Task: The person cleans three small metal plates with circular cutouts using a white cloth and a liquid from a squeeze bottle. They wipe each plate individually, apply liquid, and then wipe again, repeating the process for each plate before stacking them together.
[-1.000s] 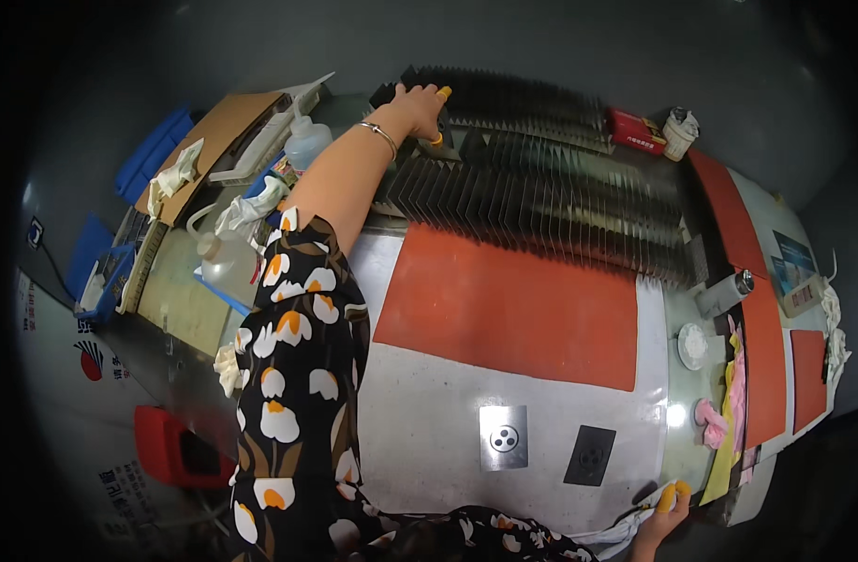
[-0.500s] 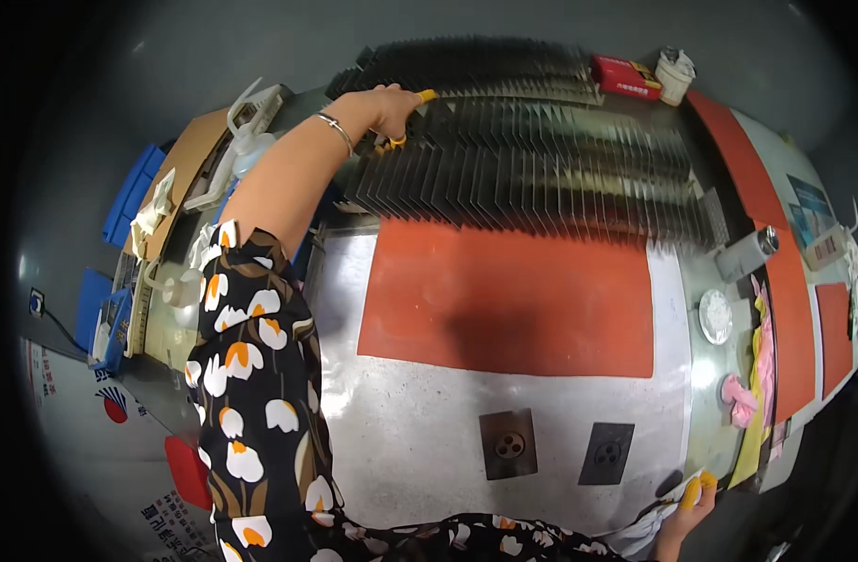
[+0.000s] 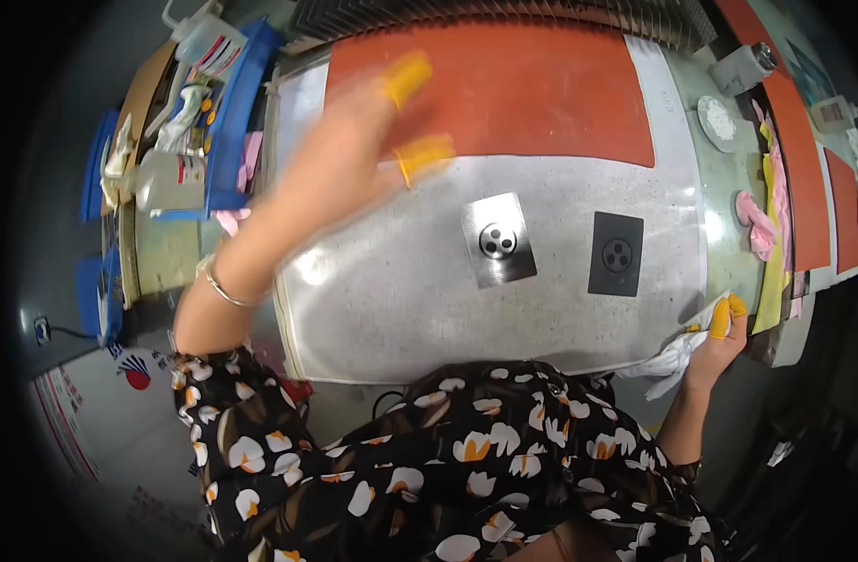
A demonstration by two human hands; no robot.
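Observation:
My left hand, smeared by motion, hangs over the near left edge of an orange-red mat. Its thumb and a finger, in yellow finger cots, point apart with nothing between them. At the right edge of the table my right hand is closed around a bunched white cloth; yellow cots cover its fingertips as well. Between the hands, two rectangular plates with a round, several-holed emblem lie flat: a shiny one and, to its right, a dark matt one.
Rows of upright dark plates line the back. At left sit a blue tray and squeeze bottles. On the right are a metal dispenser bottle, a white dish, a pink cloth and a yellow cloth.
My left hand has come back from the rows of plates toward me. The view has tipped down, so the table appears higher. My right hand still holds the cloth.

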